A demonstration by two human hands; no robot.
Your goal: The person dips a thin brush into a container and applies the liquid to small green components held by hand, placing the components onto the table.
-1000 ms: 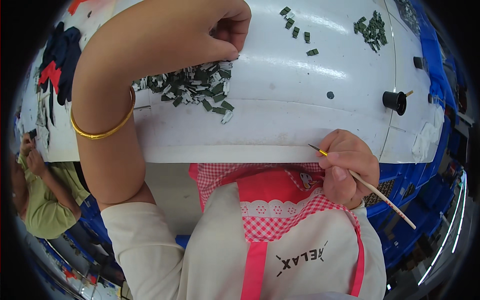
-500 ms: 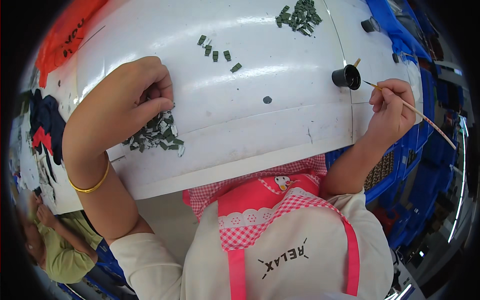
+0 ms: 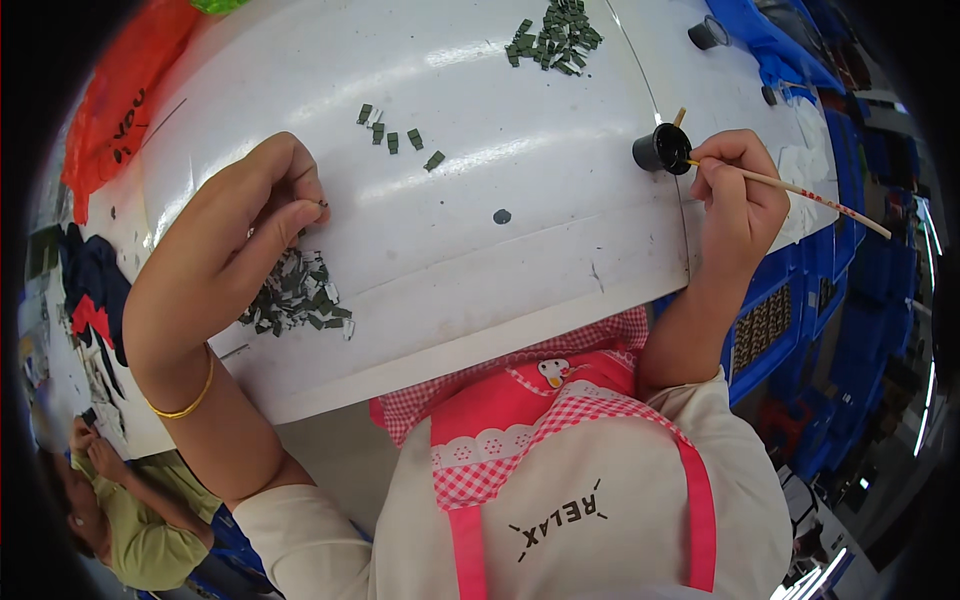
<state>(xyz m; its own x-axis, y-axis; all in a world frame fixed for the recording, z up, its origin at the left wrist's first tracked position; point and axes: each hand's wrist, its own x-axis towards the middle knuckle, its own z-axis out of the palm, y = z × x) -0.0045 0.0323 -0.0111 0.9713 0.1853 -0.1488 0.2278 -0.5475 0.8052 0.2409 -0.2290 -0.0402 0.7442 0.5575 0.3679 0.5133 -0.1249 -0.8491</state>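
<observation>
My right hand grips a thin paintbrush by its pale handle, and the brush tip dips into the mouth of a small black cup that leans on its side. My left hand is closed in a pinch, with a tiny dark piece partly showing at the fingertips. Just below that hand lies a pile of small dark green and white pieces, partly covered by it. Several green pieces lie spread out farther away, and a larger green heap sits at the far side.
A dark spot marks the white table. Another small cup stands far right near blue bins. An orange-red bag and dark cloth lie at left. A co-worker sits at lower left.
The brush tip has moved left into the black cup from just outside it. My left hand has stayed pinched beside the pile; the whole view has shifted slightly.
</observation>
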